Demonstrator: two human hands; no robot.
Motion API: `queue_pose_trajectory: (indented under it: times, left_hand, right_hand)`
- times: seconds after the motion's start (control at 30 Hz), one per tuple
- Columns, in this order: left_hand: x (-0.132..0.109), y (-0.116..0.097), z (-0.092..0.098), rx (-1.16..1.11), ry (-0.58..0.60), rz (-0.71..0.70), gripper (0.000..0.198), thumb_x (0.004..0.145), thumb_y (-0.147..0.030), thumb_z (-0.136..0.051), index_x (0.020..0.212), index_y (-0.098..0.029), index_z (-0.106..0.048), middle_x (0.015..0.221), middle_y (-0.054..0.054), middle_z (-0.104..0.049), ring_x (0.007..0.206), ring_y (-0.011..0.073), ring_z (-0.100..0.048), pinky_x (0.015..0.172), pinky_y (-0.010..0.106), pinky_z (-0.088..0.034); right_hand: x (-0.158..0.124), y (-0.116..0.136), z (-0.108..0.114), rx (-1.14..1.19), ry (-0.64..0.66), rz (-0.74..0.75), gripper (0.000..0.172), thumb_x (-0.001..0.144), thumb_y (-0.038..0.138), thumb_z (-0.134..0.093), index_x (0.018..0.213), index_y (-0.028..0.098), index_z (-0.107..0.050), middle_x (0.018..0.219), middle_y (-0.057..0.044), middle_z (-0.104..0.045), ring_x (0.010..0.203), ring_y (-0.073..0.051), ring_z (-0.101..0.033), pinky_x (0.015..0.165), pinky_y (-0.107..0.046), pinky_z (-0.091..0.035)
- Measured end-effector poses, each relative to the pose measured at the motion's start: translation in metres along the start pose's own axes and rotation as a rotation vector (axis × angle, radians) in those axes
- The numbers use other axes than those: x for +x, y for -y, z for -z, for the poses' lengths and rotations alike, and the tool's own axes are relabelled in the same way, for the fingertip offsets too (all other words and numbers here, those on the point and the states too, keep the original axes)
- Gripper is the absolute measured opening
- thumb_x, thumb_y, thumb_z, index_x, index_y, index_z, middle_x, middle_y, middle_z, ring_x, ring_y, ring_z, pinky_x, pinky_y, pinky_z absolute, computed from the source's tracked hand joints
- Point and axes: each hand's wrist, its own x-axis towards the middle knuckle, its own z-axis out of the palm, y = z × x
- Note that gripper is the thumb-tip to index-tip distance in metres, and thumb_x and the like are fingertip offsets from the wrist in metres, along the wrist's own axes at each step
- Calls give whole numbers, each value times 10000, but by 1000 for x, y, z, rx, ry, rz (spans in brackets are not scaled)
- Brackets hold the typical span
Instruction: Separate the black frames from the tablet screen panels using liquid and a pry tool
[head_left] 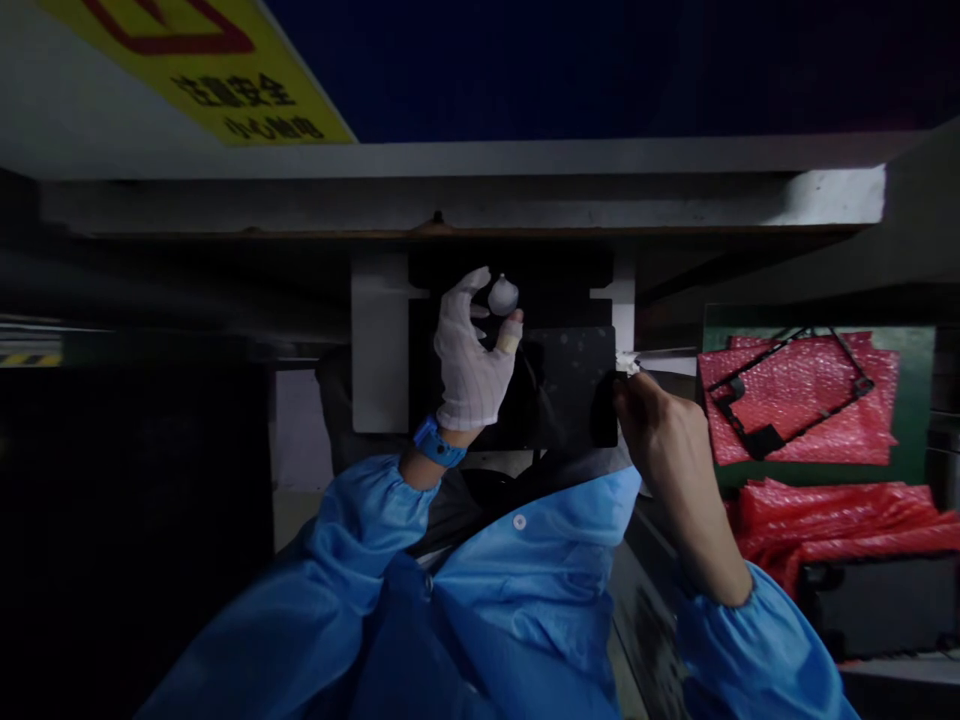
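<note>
My left hand (474, 360), in a white glove with the thumb tip bare, curls its thumb and fingers around a small round whitish thing with a pointed tip (503, 296). Below and to the right of it lies a dark flat panel (574, 385) with pale specks on its surface. At the panel's right edge, my bare right hand (660, 420) is closed in a pinch. A small crumpled silvery piece (628, 363) shows just above its fingers. What lies between those fingertips is hidden, and I cannot tell whether they grip the panel.
On the right, a thin black frame (787, 395) rests on red bubble wrap (817, 400) over a green surface (911, 400). More red wrap (847, 510) and a dark panel (885, 605) lie nearer. A pale ledge (525, 205) runs across ahead, below a yellow warning label (225, 90).
</note>
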Motion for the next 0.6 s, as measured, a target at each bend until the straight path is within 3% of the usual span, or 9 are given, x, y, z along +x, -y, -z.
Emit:
queue_pose_trajectory:
  times: [0.13,0.3,0.37,0.53,0.6]
  left_hand:
    - [14,6,-4,57,57,10,220,1168,-369,-645,1320,-222,-707,1307,111,-843,1204,269,-807,1061,420,-659]
    - [4,-3,4,98,51,-12,267,1182,-422,-628,1293,-220,-761,1353,148,-838,1269,326,-792,1191,517,-601]
    - [-6,-12,11,77,135,-89,308,1199,-444,-593,1312,-220,-771,1343,144,-836,1251,309,-796,1171,483,-612]
    - [-32,-36,28,101,513,-328,405,1209,-495,-607,1474,-239,-775,1207,90,-844,1032,242,-814,965,355,-644]
    - [-38,-41,32,137,578,-355,404,1221,-481,-606,1499,-234,-765,1154,71,-833,935,217,-799,882,329,-635]
  right_hand:
    - [-1,1,0,-33,1,19,263,1055,374,-530,1001,212,-730,689,-43,-607,565,-190,-459,629,-322,-245]
    - [-2,-2,-1,-78,-20,13,267,1102,372,-552,1016,217,-752,683,-34,-607,554,-189,-464,634,-328,-231]
    - [-2,-4,-3,-65,-26,16,282,1112,392,-553,1023,216,-755,681,-30,-602,559,-191,-474,633,-325,-233]
    - [-4,-7,-4,-1,-57,26,326,1120,451,-534,969,229,-719,666,-16,-561,572,-190,-478,622,-310,-246]
    - [-6,-7,-2,48,-82,40,350,1119,490,-523,899,248,-647,661,-9,-535,574,-187,-480,621,-309,-268]
